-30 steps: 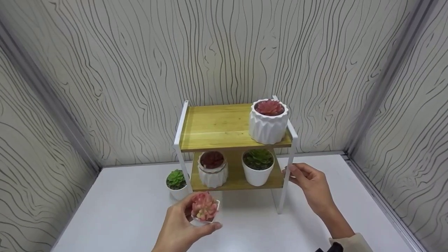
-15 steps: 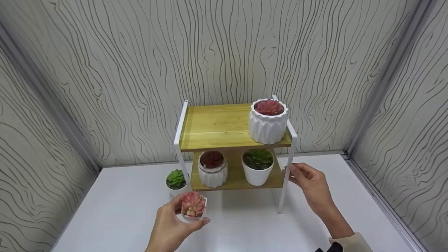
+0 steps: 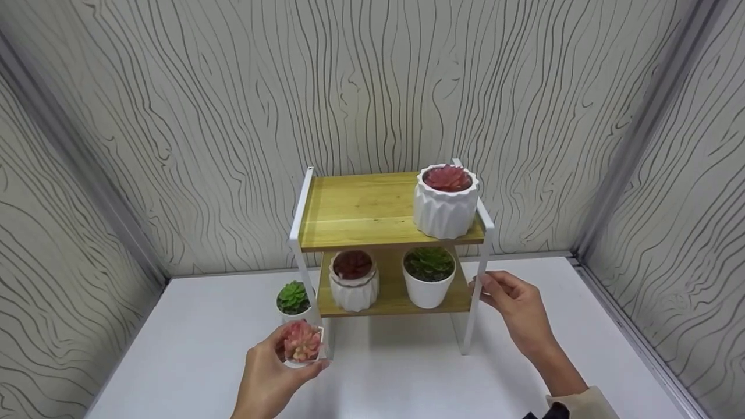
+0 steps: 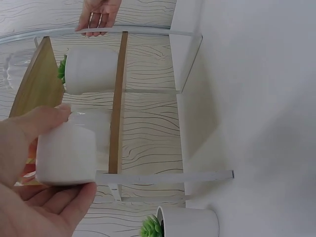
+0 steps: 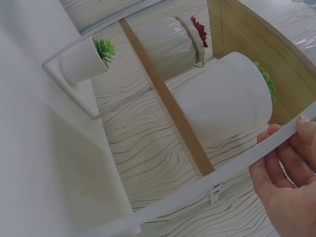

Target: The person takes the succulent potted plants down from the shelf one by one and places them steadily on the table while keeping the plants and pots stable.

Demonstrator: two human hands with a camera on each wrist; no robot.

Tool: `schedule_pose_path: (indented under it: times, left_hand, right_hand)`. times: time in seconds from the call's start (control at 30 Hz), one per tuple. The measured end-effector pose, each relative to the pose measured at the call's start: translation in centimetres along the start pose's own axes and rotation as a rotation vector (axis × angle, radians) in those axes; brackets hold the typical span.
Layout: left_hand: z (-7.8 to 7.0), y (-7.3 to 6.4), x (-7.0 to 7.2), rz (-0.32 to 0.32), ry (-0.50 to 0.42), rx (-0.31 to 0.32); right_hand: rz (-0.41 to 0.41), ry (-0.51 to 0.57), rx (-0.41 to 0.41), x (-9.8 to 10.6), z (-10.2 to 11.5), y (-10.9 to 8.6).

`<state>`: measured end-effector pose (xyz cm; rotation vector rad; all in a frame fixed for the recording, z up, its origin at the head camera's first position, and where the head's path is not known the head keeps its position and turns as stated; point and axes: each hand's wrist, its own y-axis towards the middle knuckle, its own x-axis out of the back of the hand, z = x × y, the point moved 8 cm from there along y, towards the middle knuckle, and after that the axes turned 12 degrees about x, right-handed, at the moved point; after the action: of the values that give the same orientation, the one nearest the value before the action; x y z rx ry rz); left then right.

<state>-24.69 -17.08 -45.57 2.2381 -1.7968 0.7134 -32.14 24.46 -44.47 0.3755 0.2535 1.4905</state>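
Observation:
A small white pot with a pink succulent is held in my left hand, thumb on one side and fingers on the other. In the left wrist view the white pot hangs in the air before the two-tier shelf. My right hand grips the white front leg at the shelf's right side; the right wrist view shows thumb and fingers about that white bar. The shelf's wooden top board bears a fluted white pot with a red succulent.
On the lower board stand a white pot with a dark red succulent at left and a white pot with a green succulent at right. Another green succulent stands on the white table, left of the shelf. Patterned walls enclose the table.
My left hand has moved left with the pink succulent, from before the shelf toward its front left leg. My right hand has kept its place at the right leg.

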Motion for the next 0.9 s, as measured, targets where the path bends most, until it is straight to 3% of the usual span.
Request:
schedule_pose_path:
  times: [0.9]
  left_hand:
    - [4.3, 4.8, 2.1, -0.146, 0.079, 0.062]
  right_hand:
    - [0.023, -0.054, 0.007, 0.1, -0.3, 0.0]
